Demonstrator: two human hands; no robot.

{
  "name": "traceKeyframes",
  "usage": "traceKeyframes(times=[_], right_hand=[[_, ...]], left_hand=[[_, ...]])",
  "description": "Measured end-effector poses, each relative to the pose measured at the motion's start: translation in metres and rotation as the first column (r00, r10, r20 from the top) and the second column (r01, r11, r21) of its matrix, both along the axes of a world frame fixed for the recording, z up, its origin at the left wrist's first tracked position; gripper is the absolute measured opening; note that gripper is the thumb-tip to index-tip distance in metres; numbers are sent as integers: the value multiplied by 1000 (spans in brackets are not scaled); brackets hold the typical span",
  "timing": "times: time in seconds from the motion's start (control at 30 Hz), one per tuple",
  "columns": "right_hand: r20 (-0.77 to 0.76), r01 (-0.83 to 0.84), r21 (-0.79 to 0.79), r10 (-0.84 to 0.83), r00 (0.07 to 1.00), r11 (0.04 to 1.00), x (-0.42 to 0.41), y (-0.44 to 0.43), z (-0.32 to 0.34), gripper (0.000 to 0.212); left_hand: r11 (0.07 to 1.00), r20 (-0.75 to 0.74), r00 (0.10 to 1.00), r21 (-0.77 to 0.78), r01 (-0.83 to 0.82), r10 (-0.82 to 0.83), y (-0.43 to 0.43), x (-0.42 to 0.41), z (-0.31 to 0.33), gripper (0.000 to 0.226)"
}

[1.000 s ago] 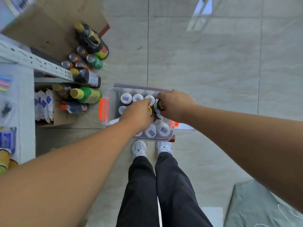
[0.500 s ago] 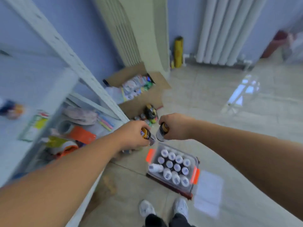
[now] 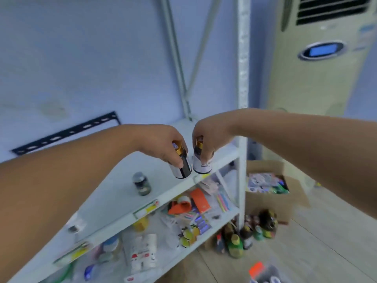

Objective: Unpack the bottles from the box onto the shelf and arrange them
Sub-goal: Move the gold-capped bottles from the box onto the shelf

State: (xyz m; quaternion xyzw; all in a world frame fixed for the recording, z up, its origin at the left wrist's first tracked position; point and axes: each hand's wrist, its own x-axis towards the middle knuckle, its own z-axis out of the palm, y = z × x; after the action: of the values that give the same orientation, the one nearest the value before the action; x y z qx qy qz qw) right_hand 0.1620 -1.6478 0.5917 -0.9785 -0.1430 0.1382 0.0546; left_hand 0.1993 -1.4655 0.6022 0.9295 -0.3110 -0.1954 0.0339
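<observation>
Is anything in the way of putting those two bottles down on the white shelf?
Nothing visible is. The left hand holds the left bottle, the right hand the right bottle, both above the white shelf. The shelf beneath looks bare; one small dark jar stands off to the left, apart from both.

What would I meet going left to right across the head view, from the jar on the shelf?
small dark jar, left bottle in the left hand, right bottle in the right hand, shelf post, cardboard box.
</observation>
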Motion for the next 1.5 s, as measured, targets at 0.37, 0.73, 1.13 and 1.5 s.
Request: traceKeyframes(times=[0.37, 0.73, 1.13, 1.5], right_hand=[[55, -262, 53, 259, 964, 964, -42, 286, 56, 34], [71, -459, -22, 459, 885, 888, -88, 498, 49, 37], [64, -545, -56, 547, 834, 837, 18, 664, 36, 33], [39, -568, 37, 567, 823, 822, 147, 807, -19, 38]], left_hand=[[921, 78, 920, 33, -388, 385, 306, -127, 71, 33], [807, 82, 805, 11, -590, 587, 513, -223, 72, 33], [726, 103, 720, -24, -688, 686, 668, -144, 54, 35], [666, 123, 654, -142, -733, 746, 806, -20, 8, 29]])
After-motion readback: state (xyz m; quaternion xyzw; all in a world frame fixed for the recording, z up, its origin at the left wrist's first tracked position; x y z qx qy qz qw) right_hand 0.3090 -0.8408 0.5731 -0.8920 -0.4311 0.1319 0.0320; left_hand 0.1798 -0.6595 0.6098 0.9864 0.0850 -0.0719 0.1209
